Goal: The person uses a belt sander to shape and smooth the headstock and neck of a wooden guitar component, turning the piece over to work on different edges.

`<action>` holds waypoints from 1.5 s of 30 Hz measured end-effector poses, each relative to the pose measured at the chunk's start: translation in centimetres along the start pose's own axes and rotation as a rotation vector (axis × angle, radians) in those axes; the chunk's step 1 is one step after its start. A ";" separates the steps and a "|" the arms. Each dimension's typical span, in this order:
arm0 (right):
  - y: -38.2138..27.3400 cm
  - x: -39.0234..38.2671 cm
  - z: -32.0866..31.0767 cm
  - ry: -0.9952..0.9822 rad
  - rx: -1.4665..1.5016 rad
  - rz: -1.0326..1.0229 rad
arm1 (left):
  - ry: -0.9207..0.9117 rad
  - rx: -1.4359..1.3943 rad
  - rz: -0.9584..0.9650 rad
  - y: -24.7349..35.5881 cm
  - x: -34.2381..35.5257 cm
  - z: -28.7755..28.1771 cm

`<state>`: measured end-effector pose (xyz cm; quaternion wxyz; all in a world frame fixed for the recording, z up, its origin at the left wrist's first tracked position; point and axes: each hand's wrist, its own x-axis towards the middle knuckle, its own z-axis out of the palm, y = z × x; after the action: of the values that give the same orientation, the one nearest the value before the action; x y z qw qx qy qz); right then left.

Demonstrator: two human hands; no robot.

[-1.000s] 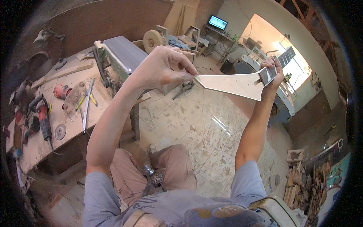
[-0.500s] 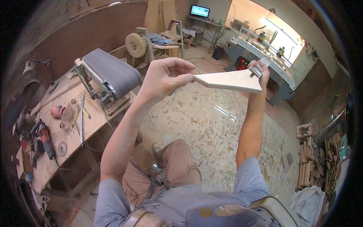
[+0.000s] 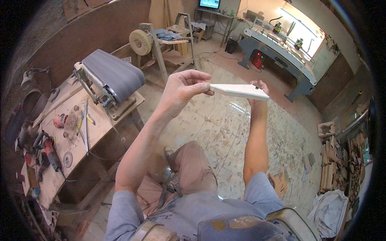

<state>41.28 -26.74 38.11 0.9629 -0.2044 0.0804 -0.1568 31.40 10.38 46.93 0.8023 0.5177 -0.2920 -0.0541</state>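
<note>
Between my two hands, raised in front of me, is a flat, pale wooden piece (image 3: 237, 91) with an angled outline. It is tilted so that its long edge faces me and little of its broad face shows. My left hand (image 3: 185, 88) pinches the narrow left end between thumb and fingers. At the wider right end, my right hand (image 3: 262, 86) grips from behind; the piece hides part of that hand. A small dark fitting shows on top beside the right fingers. To the left, apart from my hands, stands a belt sander (image 3: 114, 76) with a grey belt.
Left of me a workbench (image 3: 94, 138) carries an angle grinder (image 3: 51, 154), yellow-handled pliers (image 3: 90, 118) and other tools. Beyond are a buffing wheel (image 3: 140, 42) on a wooden stand and a grey gantry machine (image 3: 281, 52). Wood offcuts (image 3: 329, 168) are stacked at right, near a white sack (image 3: 329, 213).
The wooden piece has tilted from showing its broad face to nearly edge-on. My right hand has come lower and slightly left. The view has shifted a little.
</note>
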 end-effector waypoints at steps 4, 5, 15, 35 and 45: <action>0.8 -0.4 -1.5 0.009 -0.133 -0.006 | 0.020 0.016 -0.017 -0.7 -0.1 -0.2; 1.5 -0.8 -1.2 0.056 -0.134 -0.025 | 0.034 0.030 -0.020 -0.8 -0.3 -0.4; 4.2 -4.4 -1.7 0.071 -0.172 -0.086 | 0.355 0.112 0.070 -3.5 -1.0 -0.9; 8.1 -6.7 -10.6 -0.110 -0.038 -0.040 | 0.402 -0.316 -0.123 -8.6 -7.6 -3.1; 6.7 -16.6 6.5 -0.641 -0.313 -0.277 | 0.448 -0.208 0.015 -8.6 -12.8 -3.4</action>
<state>29.00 -12.95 42.70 0.8661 -0.3967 -0.2299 -0.1993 24.52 14.17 33.26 0.8964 0.4292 -0.1038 0.0383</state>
